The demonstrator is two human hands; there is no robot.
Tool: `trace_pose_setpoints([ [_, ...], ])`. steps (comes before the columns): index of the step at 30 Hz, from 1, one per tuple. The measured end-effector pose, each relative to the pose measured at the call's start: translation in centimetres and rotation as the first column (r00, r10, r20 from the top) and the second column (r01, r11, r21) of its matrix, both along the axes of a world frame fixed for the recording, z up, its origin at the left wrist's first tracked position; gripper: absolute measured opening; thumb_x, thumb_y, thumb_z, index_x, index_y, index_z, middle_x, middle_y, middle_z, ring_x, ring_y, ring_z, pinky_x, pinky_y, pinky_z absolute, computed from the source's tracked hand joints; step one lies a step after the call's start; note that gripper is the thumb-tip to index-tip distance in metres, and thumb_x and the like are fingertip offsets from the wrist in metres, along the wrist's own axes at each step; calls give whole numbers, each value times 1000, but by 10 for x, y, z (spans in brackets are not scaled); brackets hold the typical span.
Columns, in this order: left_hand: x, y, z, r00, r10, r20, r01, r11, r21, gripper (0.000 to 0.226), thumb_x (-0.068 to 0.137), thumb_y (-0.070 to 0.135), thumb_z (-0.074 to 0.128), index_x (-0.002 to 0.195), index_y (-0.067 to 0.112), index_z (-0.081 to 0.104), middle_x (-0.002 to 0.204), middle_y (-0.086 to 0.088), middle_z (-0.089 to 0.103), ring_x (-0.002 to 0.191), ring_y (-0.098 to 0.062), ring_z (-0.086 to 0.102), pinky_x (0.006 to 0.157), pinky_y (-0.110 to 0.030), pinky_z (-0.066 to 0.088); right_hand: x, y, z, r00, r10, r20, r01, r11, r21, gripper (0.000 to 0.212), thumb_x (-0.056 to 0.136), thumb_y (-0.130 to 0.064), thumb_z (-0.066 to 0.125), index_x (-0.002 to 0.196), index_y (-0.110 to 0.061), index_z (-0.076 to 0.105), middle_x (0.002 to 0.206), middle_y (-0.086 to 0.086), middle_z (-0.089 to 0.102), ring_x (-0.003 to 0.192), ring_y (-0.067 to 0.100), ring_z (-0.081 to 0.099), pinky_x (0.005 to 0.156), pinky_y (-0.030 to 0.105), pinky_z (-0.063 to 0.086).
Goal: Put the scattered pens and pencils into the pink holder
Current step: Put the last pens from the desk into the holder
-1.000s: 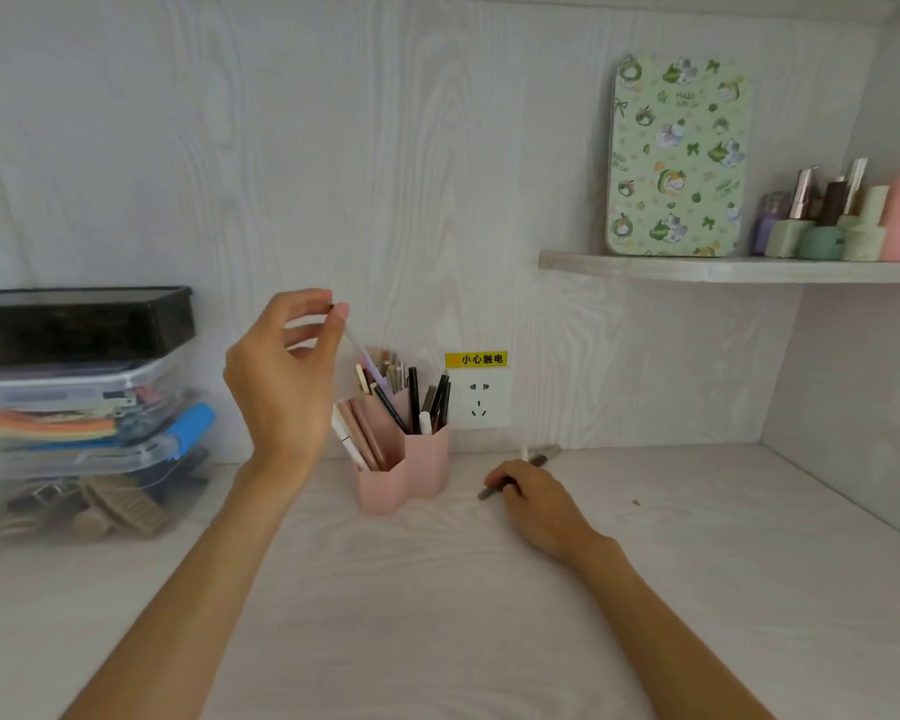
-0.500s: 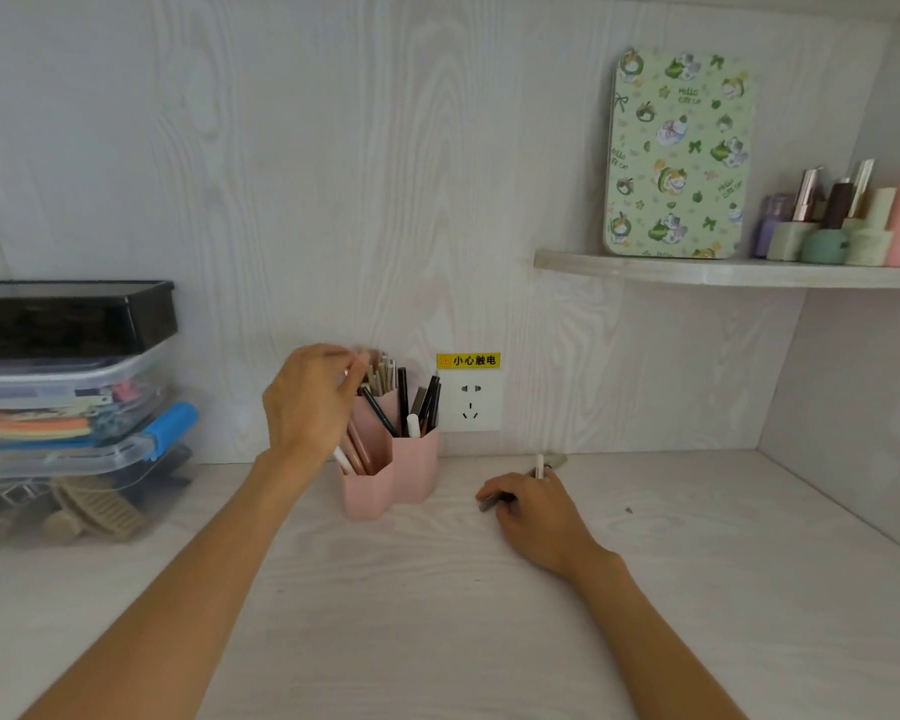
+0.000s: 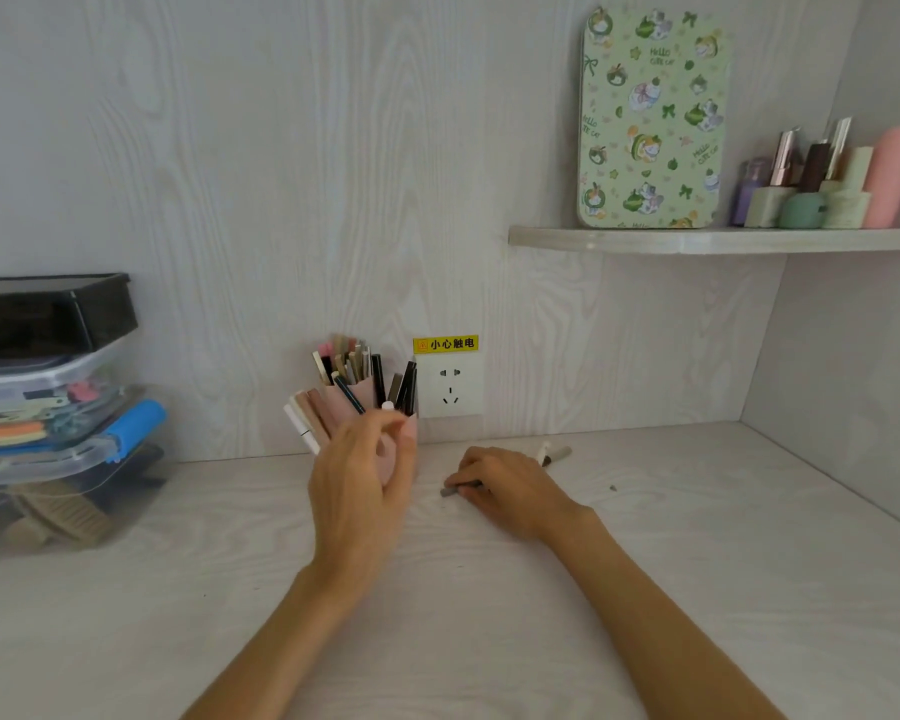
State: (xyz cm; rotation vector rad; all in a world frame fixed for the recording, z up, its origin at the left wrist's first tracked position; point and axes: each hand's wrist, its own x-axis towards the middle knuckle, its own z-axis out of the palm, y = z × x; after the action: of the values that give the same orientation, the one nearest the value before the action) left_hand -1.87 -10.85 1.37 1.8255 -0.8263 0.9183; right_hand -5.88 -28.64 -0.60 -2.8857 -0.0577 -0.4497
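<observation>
Our left hand hides most of the pink holder; our right hand covers the grey pen's middle; the clear boxes run off-frame.

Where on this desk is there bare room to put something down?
The widest bare patch is the desk right of the right hand, out to the side wall. Another lies between the stacked storage boxes and the left hand. It is crowded around the pink holder and the grey pen.
</observation>
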Motion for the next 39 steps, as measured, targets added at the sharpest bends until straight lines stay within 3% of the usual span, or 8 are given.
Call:
trace_pose_setpoints([
  [3, 3, 1, -14, 994, 6, -108, 8, 991, 132, 26, 87, 22, 59, 61, 18, 58, 52, 4, 55, 50, -13, 50, 46, -24, 39, 4, -6, 2, 1000, 0, 11, 0, 1000, 3, 23, 92, -25, 53, 110, -27, 67, 107, -4, 65, 99, 17, 60, 78, 33, 47],
  [6, 3, -3, -18, 968, -46, -245, 117, 953, 281, 22, 84, 30, 62, 65, 20, 66, 55, 11, 59, 56, -7, 55, 53, -25, 44, 1, -15, 8, 951, -98, 292, -17, 929, 370, 16, 87, -22, 63, 101, -23, 71, 101, -7, 71, 95, 8, 64, 85, 24, 50],
  [9, -3, -23, -18, 916, -154, -371, 314, 849, 424, 23, 82, 52, 59, 92, 33, 67, 83, 21, 64, 77, 3, 56, 66, -16, 42, -6, -33, 23, 765, -410, 497, -161, 625, 764, 13, 82, -11, 69, 95, -15, 69, 91, -3, 71, 88, 8, 68, 84, 16, 51],
  [14, -21, -85, -30, 866, -138, -480, 438, 671, 599, 83, 71, 79, 46, 143, 40, 26, 150, 12, 30, 138, -12, 23, 109, -35, 26, -24, -58, 23, 708, -681, 187, -379, -144, 914, 10, 89, -9, 60, 99, -11, 59, 103, 8, 68, 87, 13, 68, 93, 27, 51],
  [18, -30, -102, -42, 903, -211, -374, 410, 680, 608, 48, 84, 57, 52, 128, 37, 52, 133, 11, 54, 121, -16, 45, 97, -30, 35, -30, -67, 20, 722, -678, 139, -448, -304, 841, 13, 92, -6, 54, 105, -7, 55, 107, 8, 66, 89, 12, 66, 98, 30, 48],
  [24, -17, -71, -37, 936, -208, -285, 342, 733, 589, 25, 92, 42, 50, 108, 35, 67, 108, 15, 66, 94, -11, 54, 74, -31, 47, -28, -53, 24, 761, -624, 175, -429, -283, 858, 16, 91, -5, 55, 106, -11, 52, 109, 10, 66, 92, 14, 66, 94, 28, 49],
  [33, 35, 51, -40, 974, -54, -221, 181, 771, 610, 21, 89, 46, 50, 103, 40, 65, 102, 27, 63, 93, 3, 53, 62, -18, 39, -9, 5, 49, 719, -598, 354, -447, -8, 894, 20, 91, -8, 57, 102, -23, 49, 96, 7, 72, 88, 11, 70, 82, 19, 55],
  [39, 49, 76, -36, 946, -20, -324, 208, 802, 559, 19, 85, 44, 58, 102, 44, 67, 106, 30, 60, 99, 2, 50, 70, -20, 39, 29, 48, 71, 701, -491, 517, -354, 390, 850, 19, 85, -13, 66, 94, -23, 53, 84, 4, 72, 75, 8, 70, 72, 17, 53],
])
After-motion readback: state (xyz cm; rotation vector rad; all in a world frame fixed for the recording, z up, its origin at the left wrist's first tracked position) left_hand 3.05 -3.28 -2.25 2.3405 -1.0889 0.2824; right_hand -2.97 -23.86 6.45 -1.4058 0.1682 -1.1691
